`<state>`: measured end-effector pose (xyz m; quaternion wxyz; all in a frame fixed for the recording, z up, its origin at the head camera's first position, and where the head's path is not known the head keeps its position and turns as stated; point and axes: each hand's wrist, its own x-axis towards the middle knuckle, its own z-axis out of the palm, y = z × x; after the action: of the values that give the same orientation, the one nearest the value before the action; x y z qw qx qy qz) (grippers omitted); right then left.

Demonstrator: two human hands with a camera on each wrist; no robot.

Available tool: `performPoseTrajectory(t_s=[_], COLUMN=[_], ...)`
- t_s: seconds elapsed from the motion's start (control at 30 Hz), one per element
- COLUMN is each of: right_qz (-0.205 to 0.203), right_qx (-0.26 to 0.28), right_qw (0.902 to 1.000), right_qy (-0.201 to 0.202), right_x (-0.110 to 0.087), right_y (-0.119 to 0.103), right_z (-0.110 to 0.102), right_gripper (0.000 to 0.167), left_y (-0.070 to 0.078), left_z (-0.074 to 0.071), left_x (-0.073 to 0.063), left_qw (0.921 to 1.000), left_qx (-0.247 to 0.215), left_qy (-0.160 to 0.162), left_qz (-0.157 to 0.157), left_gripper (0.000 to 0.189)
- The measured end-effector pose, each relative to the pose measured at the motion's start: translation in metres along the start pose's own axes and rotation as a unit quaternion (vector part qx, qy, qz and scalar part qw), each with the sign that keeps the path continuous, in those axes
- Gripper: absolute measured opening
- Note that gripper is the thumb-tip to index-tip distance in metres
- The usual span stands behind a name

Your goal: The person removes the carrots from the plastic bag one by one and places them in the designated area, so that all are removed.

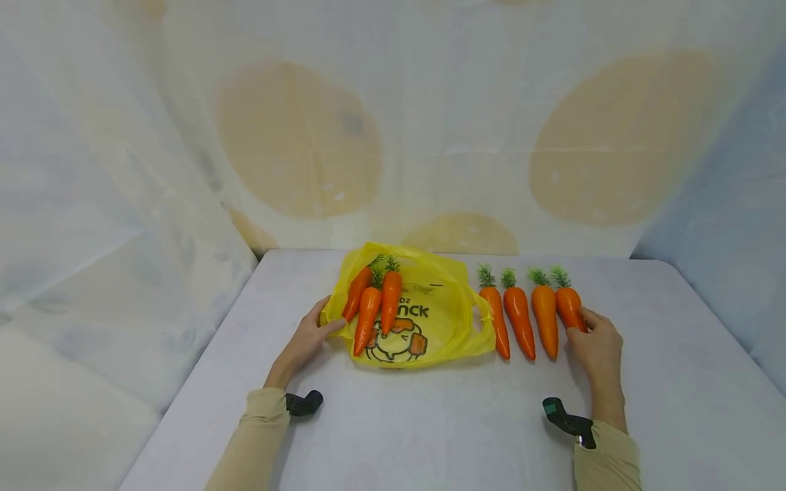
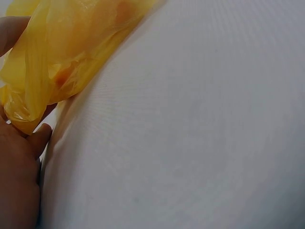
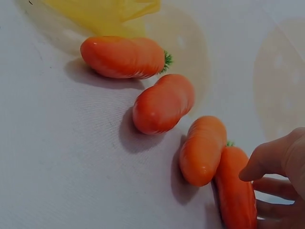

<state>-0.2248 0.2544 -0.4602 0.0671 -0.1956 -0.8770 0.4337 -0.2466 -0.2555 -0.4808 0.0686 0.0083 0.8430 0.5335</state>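
Observation:
A yellow plastic bag (image 1: 442, 344) with a printed cartoon and lettering lies open on the table. Three glossy orange carrots (image 1: 391, 300) with green tops rest in its left part. At the bag's left edge my left hand (image 1: 309, 341) grips the plastic, thumb over the rim; the left wrist view shows the bunched yellow film (image 2: 35, 81) by the fingers. My right hand (image 1: 598, 348) is at the rightmost carrot (image 1: 570, 307) of a row, holding its lower part between thumb and fingers. In the right wrist view that carrot (image 3: 236, 191) lies against its orange neighbour (image 3: 204, 150).
Three more carrots (image 1: 519, 320) lie side by side between the bag and my right hand, tops pointing away. The leftmost carrot (image 1: 495, 320) is close beside the bag's handle (image 1: 485, 327). A pale cloth with tan spots (image 1: 301, 136) hangs behind the white table (image 1: 442, 429).

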Motion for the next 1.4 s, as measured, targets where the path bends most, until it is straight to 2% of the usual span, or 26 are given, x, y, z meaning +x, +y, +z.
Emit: performPoseTrajectory(t_s=[0.53, 0.7, 0.97, 1.23, 1.4], right_qz=[-0.021, -0.032, -0.091, -0.145, -0.166], right_qx=[-0.004, -0.001, -0.021, 0.006, 0.023], right_qw=[0.9997, 0.9995, 0.9956, 0.989, 0.9845], right_qy=[0.013, 0.004, -0.011, -0.032, -0.05], right_x=[-0.01, -0.013, -0.019, -0.032, -0.037], right_y=[-0.016, -0.024, -0.041, -0.063, -0.075], right_z=[-0.013, -0.012, -0.003, 0.01, 0.018], right_gripper=[0.058, 0.059, 0.058, 0.056, 0.057], left_y=[0.001, 0.001, 0.001, 0.002, 0.003], left_z=[0.001, 0.001, 0.001, 0.001, 0.0], left_x=[-0.001, -0.001, -0.001, -0.003, -0.005], left_qw=[1.0, 1.0, 1.0, 1.0, 0.9998], left_qx=[0.005, 0.001, -0.002, -0.004, -0.011], left_qy=[0.005, 0.003, 0.004, 0.006, 0.005], left_qz=[-0.003, -0.003, -0.003, -0.006, 0.016], left_gripper=[0.077, 0.077, 0.078, 0.078, 0.077])
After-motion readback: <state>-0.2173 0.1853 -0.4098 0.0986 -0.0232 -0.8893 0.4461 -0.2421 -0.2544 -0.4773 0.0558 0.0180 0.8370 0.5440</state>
